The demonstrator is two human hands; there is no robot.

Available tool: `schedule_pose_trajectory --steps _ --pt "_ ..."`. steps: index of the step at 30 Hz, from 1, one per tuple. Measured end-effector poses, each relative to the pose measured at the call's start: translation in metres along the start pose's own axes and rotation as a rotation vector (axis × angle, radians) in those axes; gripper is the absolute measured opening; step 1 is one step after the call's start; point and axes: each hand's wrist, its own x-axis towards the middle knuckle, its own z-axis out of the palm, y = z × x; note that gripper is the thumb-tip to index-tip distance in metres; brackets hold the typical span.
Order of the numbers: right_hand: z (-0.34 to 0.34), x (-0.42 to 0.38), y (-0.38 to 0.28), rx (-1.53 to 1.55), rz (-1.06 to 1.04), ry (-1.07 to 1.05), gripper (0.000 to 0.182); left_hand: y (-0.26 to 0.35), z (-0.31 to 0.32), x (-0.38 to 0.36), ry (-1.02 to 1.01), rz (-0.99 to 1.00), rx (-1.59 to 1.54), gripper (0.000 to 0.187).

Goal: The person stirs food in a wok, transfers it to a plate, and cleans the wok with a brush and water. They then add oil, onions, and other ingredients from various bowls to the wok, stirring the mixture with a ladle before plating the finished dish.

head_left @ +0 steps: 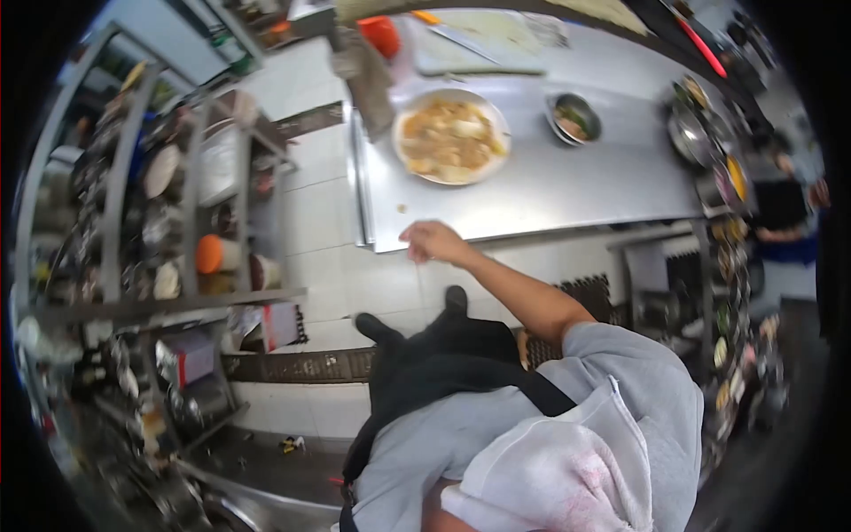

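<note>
My right hand [432, 244] hangs in the air at the near edge of the steel table [550, 204]. Its fingers are loosely bent and a little apart, and I see nothing in them. Beyond it on the table stands a white plate [400, 158] piled with yellow-brown cooked food [450, 137]. A small crumb [402, 208] lies on the steel between hand and plate. To the plate's right is a small dark bowl [576, 117] with green and pinkish food inside. My left hand is out of sight.
A cutting board [483, 55] with an orange-handled knife [456, 37] lies at the far side, beside an orange-red container [379, 35] and a grey cloth [365, 84]. Metal bowls [696, 137] stand at right. Crowded shelves [199, 177] line the left. Another person [784, 217] is far right.
</note>
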Motion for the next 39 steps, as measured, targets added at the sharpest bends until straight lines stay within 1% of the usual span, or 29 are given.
schedule_pose_trajectory --steps 1,2,4,6,7,8,9,10,13,14,15,16,17,18,20,22,23,24,25,26,27,28,30,33,34,35,37,38,39 --pt "-0.020 -0.006 0.000 0.153 0.083 0.120 0.033 -0.025 0.020 -0.007 -0.099 -0.100 -0.033 0.029" --pt "-0.037 -0.013 -0.002 0.308 0.148 0.235 0.036 -0.040 0.021 -0.005 -0.154 -0.148 -0.048 0.029" --pt "-0.065 -0.026 -0.007 0.448 0.087 0.479 0.043 -0.066 0.009 0.017 -0.215 -0.179 -0.081 0.028" --pt "-0.081 -0.028 -0.030 0.551 -0.008 0.717 0.047 -0.096 -0.006 0.051 -0.240 -0.169 -0.124 0.028" --pt "-0.101 -0.018 -0.033 0.551 -0.019 0.747 0.047 -0.113 -0.017 0.072 -0.241 -0.158 -0.157 0.028" --pt "-0.124 -0.003 -0.027 0.565 -0.032 0.681 0.048 -0.129 -0.032 0.097 -0.233 -0.150 -0.200 0.028" --pt "-0.132 0.007 -0.021 0.574 -0.048 0.611 0.051 -0.145 -0.048 0.122 -0.219 -0.150 -0.255 0.028" --pt "-0.122 0.010 -0.017 0.569 -0.068 0.631 0.051 -0.161 -0.066 0.151 -0.201 -0.150 -0.323 0.028" --pt "-0.088 0.006 -0.015 -0.329 -0.249 0.704 0.045 -0.205 -0.132 0.247 -0.168 -0.156 -0.655 0.028" --pt "-0.062 0.013 -0.026 0.474 -0.228 0.840 0.041 -0.220 -0.156 0.281 -0.179 -0.152 -0.796 0.028" --pt "-0.044 0.011 -0.029 0.475 -0.247 0.874 0.040 -0.236 -0.176 0.313 -0.202 -0.135 -0.939 0.028" --pt "-0.024 0.009 -0.025 0.490 -0.259 0.908 0.040 -0.243 -0.197 0.340 -0.230 -0.129 -1.002 0.028" --pt "-0.003 0.004 -0.020 0.507 -0.248 0.919 0.040 -0.238 -0.226 0.352 -0.244 -0.196 -0.957 0.028" --pt "0.014 -0.002 -0.022 0.478 -0.240 0.957 0.038 -0.218 -0.251 0.374 -0.251 -0.250 -0.912 0.029" --pt "0.051 -0.010 -0.034 0.467 -0.240 0.999 0.037 -0.189 -0.288 0.400 -0.244 -0.228 -0.972 0.035" --pt "0.087 -0.023 -0.050 0.455 -0.121 0.976 0.037 -0.173 -0.308 0.430 -0.312 -0.128 -0.983 0.030" --pt "0.106 -0.025 -0.056 0.470 -0.116 0.974 0.037 -0.164 -0.317 0.450 -0.352 -0.041 -0.975 0.031" --pt "0.124 -0.027 -0.062 0.496 -0.076 0.918 0.037 -0.153 -0.325 0.473 -0.391 0.045 -0.965 0.031" --pt "0.141 -0.026 -0.065 0.522 -0.036 0.860 0.037 -0.137 -0.334 0.493 -0.360 0.078 -0.988 0.032" --pt "0.158 -0.021 -0.064 0.538 -0.030 0.855 0.037 -0.116 -0.344 0.513 -0.327 0.113 -1.010 0.032" --pt "0.174 -0.013 -0.064 0.561 -0.017 0.811 0.036 -0.090 -0.367 0.526 -0.335 0.127 -0.946 0.033" --pt "0.186 -0.004 -0.067 0.580 -0.009 0.760 0.036 -0.058 -0.394 0.537 -0.334 0.142 -0.884 0.033" --pt "0.214 0.021 -0.076 0.643 -0.036 0.721 0.038 -0.005 -0.429 0.567 -0.298 0.261 -0.842 0.033" --pt "0.232 0.068 -0.095 0.631 0.024 0.635 0.039 0.058 -0.465 0.642 -0.297 0.388 -0.795 0.033" --pt "0.237 0.085 -0.102 0.657 0.032 0.605 0.039 0.085 -0.485 0.662 -0.275 0.500 -0.682 0.034" --pt "0.240 0.106 -0.102 0.674 0.022 0.587 0.039 0.116 -0.504 0.674 -0.224 0.570 -0.639 0.035" --pt "0.234 0.149 -0.108 0.701 -0.003 0.531 0.037 0.162 -0.534 0.724 -0.155 0.665 -0.521 0.036" --pt "0.223 0.151 -0.111 0.686 -0.027 0.504 0.035 0.195 -0.547 0.729 -0.104 0.706 -0.455 0.036" --pt "0.223 0.185 -0.115 0.663 -0.043 0.518 0.036 0.198 -0.560 0.768 -0.034 0.795 -0.286 0.035"
